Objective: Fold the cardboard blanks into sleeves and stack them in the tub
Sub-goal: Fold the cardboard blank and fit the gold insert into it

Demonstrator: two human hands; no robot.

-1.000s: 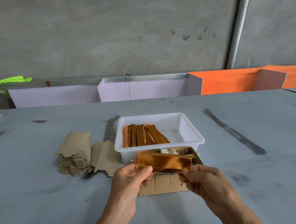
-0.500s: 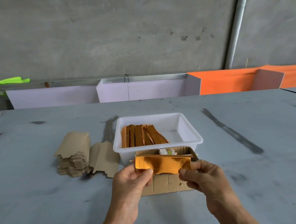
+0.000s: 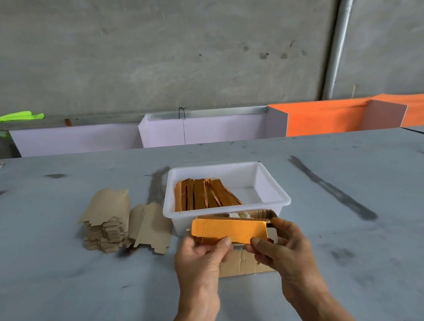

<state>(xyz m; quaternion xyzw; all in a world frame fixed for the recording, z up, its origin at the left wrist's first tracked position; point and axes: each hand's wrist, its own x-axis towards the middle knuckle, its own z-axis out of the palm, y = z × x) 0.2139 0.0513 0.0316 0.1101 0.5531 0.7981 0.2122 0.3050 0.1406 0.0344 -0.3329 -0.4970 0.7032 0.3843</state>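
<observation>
Stack of cardboard blanks lies on the tabletop at 9 o'clock of the tub. Left hand and right hand pinch a gold sleeve at the tub's 6 o'clock. Folded sleeves stand inside the tub.

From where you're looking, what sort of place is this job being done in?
Probably a small packaging workshop, not a home. A bare concrete wall rises behind a scuffed grey worktable, a stack of flat cardboard blanks waits beside a white tub holding folded gold sleeves, and plain divider panels line the table's far edge.
</observation>
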